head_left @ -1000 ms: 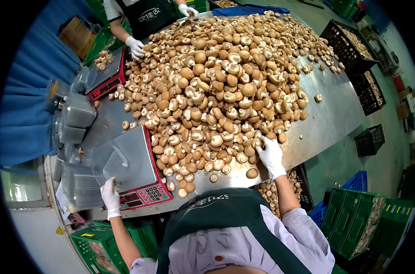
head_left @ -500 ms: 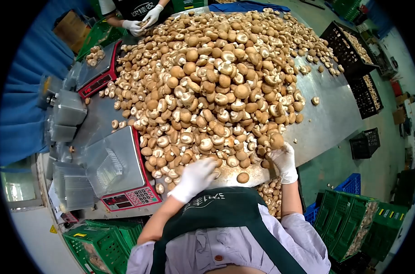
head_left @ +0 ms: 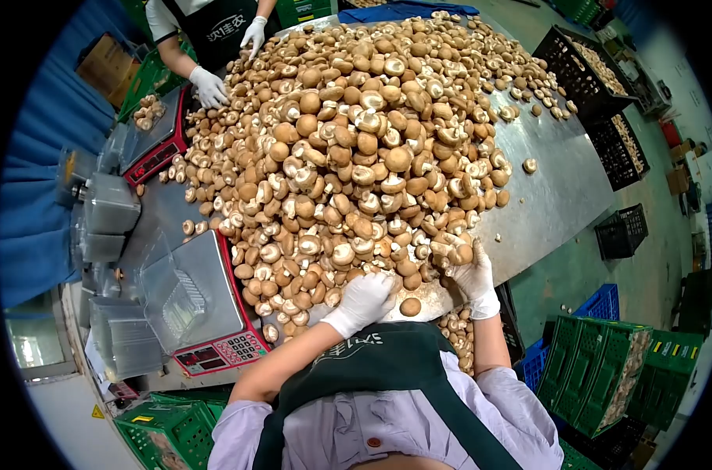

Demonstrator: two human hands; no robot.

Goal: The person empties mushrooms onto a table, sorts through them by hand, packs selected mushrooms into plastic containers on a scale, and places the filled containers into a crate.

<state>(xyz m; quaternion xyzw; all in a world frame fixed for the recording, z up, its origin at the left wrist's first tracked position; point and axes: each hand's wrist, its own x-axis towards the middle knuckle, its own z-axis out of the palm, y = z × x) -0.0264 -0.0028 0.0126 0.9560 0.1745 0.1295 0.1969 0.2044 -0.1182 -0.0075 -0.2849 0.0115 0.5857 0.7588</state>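
A big heap of brown-capped mushrooms (head_left: 356, 149) with pale stems covers the metal table. At its front edge my left hand (head_left: 364, 303), in a white glove, is closed with its fingers curled in; whatever they hold is hidden. To the right my right hand (head_left: 475, 282), also gloved, is wrapped round mushrooms (head_left: 459, 253), its thumb up along their side. One loose mushroom (head_left: 410, 306) lies on the table between my hands, close to my dark green apron (head_left: 372, 356).
A red-framed scale (head_left: 191, 294) bearing a clear plastic tray (head_left: 182, 305) stands at left, with stacked trays (head_left: 121, 337) beside it. Another scale (head_left: 154, 145) holds mushrooms. A co-worker's gloved hand (head_left: 209, 88) touches the heap. Crates (head_left: 595, 368) stand at lower right.
My left hand has moved right along the heap's front edge, and its fingers have curled in. My right hand has shifted slightly left, still holding mushrooms. The co-worker's hands have moved apart.
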